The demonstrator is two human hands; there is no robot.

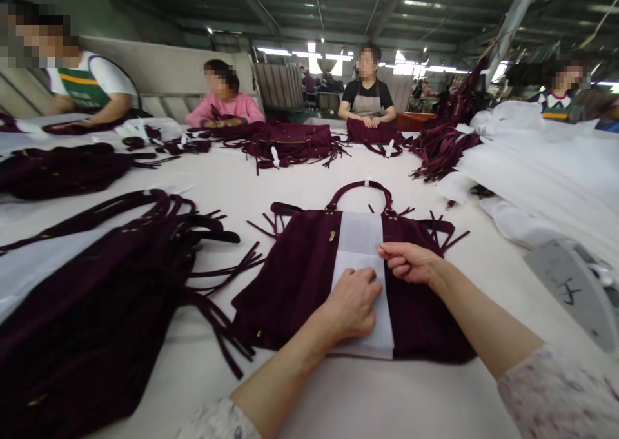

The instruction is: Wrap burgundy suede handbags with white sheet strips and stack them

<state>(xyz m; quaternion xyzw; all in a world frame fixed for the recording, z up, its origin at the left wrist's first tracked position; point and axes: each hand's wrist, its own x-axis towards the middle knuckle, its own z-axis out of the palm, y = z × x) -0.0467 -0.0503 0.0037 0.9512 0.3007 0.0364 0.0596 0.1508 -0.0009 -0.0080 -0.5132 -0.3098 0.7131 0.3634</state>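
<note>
A dark maroon suede handbag (300, 278) with fringes lies flat on the white table in front of me, handle pointing away. A white sheet (360, 239) lies down its middle. My left hand (352, 302) rests on the sheet with its fingers curled, pressing it down. My right hand (410, 262) lies at the sheet's right edge, fingers bent and pinching that edge.
A pile of maroon bags (97, 297) fills the left of the table (271, 187). More bags (290, 142) lie across the far side, where several other people sit. White sheets (546, 168) are heaped on the right, with a grey object (570, 291) near them.
</note>
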